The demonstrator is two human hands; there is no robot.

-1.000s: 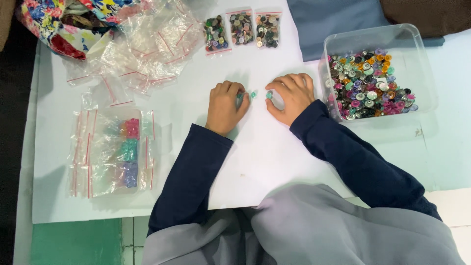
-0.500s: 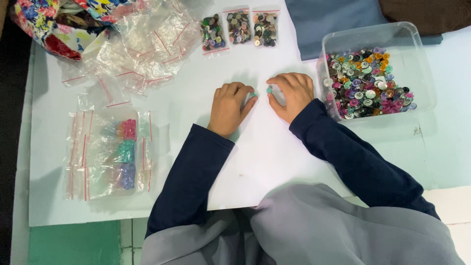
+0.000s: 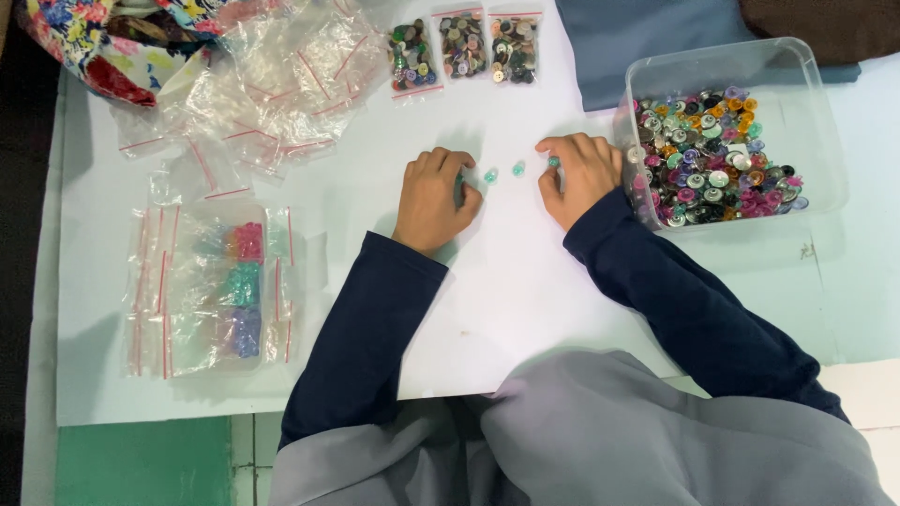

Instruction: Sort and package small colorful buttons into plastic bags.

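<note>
The step in hand looks like sorting small teal buttons on the white sheet [image 3: 525, 300], and it would go best if each one is pinched lightly at the rim and kept clear of its neighbours, since such small round pieces roll and scatter easily. The right hand [image 3: 583, 176] lies palm down just left of the clear tub [image 3: 816, 122] of mixed buttons, its fingers curled and its fingertips nipping one teal button [image 3: 554, 162]; whether the button is lifted off the sheet cannot be told. The left hand [image 3: 433, 199] rests knuckles up, loosely curled, thumb tucked toward the right; it seems to hold nothing, though its palm is hidden. Two loose buttons [image 3: 504, 171] lie between the hands, apart from both. Both forearms in dark sleeves angle in from the near edge. Far off lie three filled bags [image 3: 463, 45]; to the left, bags of coloured buttons [image 3: 242, 292].
</note>
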